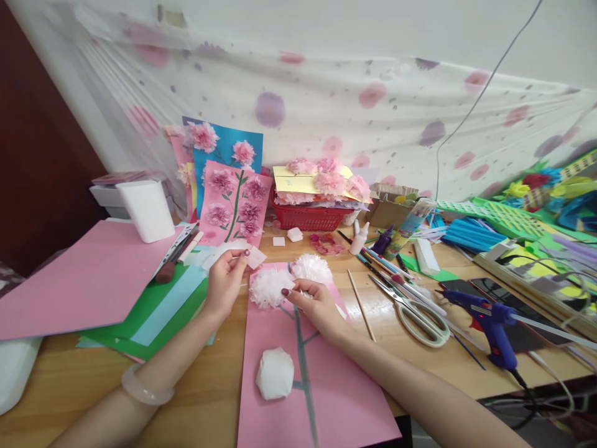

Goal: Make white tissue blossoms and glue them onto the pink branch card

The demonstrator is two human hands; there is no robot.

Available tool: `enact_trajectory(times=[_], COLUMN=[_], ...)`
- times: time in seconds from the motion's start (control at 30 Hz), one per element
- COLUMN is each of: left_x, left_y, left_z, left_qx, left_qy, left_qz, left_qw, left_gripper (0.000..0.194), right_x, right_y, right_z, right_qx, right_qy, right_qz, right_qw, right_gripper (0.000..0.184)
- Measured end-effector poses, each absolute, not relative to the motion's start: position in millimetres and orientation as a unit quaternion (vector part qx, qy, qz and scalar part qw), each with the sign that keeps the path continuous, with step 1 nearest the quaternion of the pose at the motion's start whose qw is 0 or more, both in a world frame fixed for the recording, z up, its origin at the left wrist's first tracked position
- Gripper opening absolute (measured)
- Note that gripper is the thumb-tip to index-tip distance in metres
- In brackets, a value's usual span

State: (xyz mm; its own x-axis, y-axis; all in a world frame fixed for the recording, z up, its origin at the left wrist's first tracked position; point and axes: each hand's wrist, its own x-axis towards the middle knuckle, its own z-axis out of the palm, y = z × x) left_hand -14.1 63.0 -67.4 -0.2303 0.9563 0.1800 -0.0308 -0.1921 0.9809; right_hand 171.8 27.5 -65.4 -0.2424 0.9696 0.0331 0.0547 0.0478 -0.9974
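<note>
A pink card (326,392) with a painted grey-blue stem lies on the wooden table in front of me. Two fluffy white tissue flowers sit at its top: one (267,287) between my hands, another (311,267) just behind. A flatter white tissue ball (275,373) rests lower on the card. My left hand (226,280) pinches a small pale paper piece (254,256) above the first flower. My right hand (314,305) pinches the edge of that flower with its fingertips.
Scissors (415,311), a blue glue gun (489,317) with cable, pens and a wooden stick lie to the right. A red basket (308,218) of paper flowers and finished flower cards stand behind. Large pink and green sheets (88,280) and a white cup (147,211) lie left.
</note>
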Motion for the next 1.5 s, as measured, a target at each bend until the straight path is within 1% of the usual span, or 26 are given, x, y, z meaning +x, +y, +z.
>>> enact_trajectory(times=[0.13,0.2,0.27,0.37,0.4,0.47,0.57,0.7,0.77,0.9,1.0,1.1,1.27,1.33,1.43,1.5], left_x=[-46.7,-58.9,-61.9,-46.6,-37.9,-19.8,-0.9,3.9,2.5,1.2,1.9,2.6,2.7,2.2,0.7,-0.2], left_y=[88.6,96.0,95.8,80.2,72.0,54.9,36.4,31.6,32.4,32.0,31.3,31.3,31.2,31.3,32.0,32.4], left_z=[-71.4,-70.8,-67.4,-60.0,-57.8,-54.9,-53.5,-52.6,-51.2,-49.6,-50.7,-51.9,-51.9,-52.4,-54.5,-56.4], left_qx=[0.475,0.476,0.479,0.54,0.601,0.721,0.792,0.783,0.768,0.735,0.722,0.705,0.685,0.693,0.719,0.734], left_qy=[0.566,0.58,0.589,0.561,0.527,0.443,0.39,0.399,0.409,0.423,0.42,0.421,0.427,0.421,0.418,0.411], left_qz=[0.61,0.619,0.627,0.616,0.591,0.519,0.459,0.461,0.467,0.468,0.464,0.472,0.486,0.487,0.487,0.487], left_qw=[0.287,0.233,0.174,0.118,0.109,0.12,0.101,0.123,0.158,0.249,0.296,0.32,0.335,0.324,0.268,0.234], left_gripper=[0.032,0.028,0.028,0.029,0.029,0.027,0.024,0.018,0.017,0.022,0.018,0.014,0.017,0.017,0.016,0.015], right_x=[171.0,170.7,170.7,170.9,171.0,171.4,172.4,173.3,173.0,172.2,172.8,173.9,174.1,174.0,173.9,174.0], right_y=[26.4,26.3,27.0,29.1,29.9,31.2,31.4,29.4,28.7,29.0,29.8,30.2,29.9,28.7,26.7,26.1], right_z=[-64.8,-64.5,-64.6,-65.5,-65.7,-66.2,-66.5,-66.6,-66.5,-65.9,-66.5,-68.0,-67.6,-65.7,-63.0,-62.1], right_qx=[-0.452,-0.45,-0.445,-0.441,-0.441,-0.435,-0.415,-0.383,-0.376,-0.37,-0.372,-0.375,-0.371,-0.366,-0.357,-0.354], right_qy=[-0.579,-0.577,-0.571,-0.551,-0.544,-0.53,-0.51,-0.482,-0.472,-0.458,-0.461,-0.477,-0.501,-0.495,-0.499,-0.511], right_qz=[0.536,0.543,0.555,0.577,0.582,0.592,0.609,0.635,0.64,0.644,0.64,0.631,0.622,0.625,0.623,0.617], right_qw=[0.416,0.412,0.411,0.411,0.413,0.424,0.443,0.466,0.476,0.489,0.49,0.484,0.474,0.479,0.486,0.482], right_gripper=[0.032,0.033,0.035,0.035,0.034,0.032,0.026,0.015,0.011,0.008,0.009,0.01,0.011,0.013,0.029,0.036])
